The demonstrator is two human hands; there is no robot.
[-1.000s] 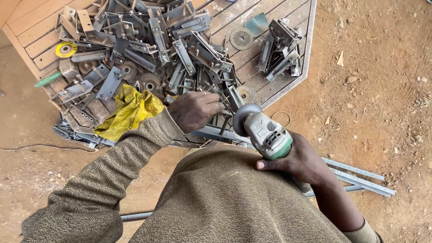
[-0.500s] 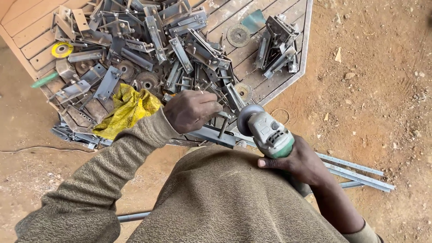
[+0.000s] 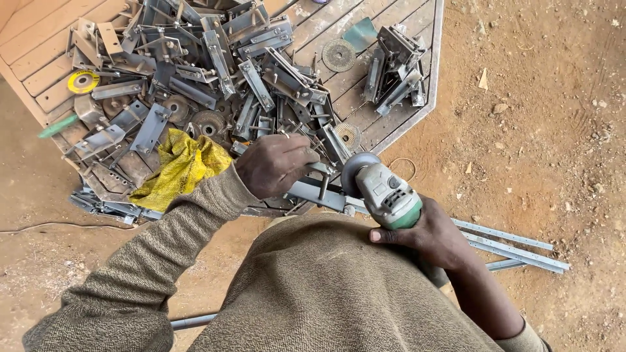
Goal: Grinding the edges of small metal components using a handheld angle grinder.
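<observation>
Grinder (image 3: pixel 385 192) within right-hand fingers (image 3: pixel 385 236)

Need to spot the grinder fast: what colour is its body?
Grey with a green rear section, on the angle grinder in the right hand; head view.

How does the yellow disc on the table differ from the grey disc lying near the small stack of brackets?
The yellow disc is bright yellow with a dark centre; the grey disc is dull grey all over. The yellow disc sits at the table's left edge beside the big metal pile; the grey disc lies on bare planks, left of the small stack. Both are round, flat and have a centre hole.
</observation>
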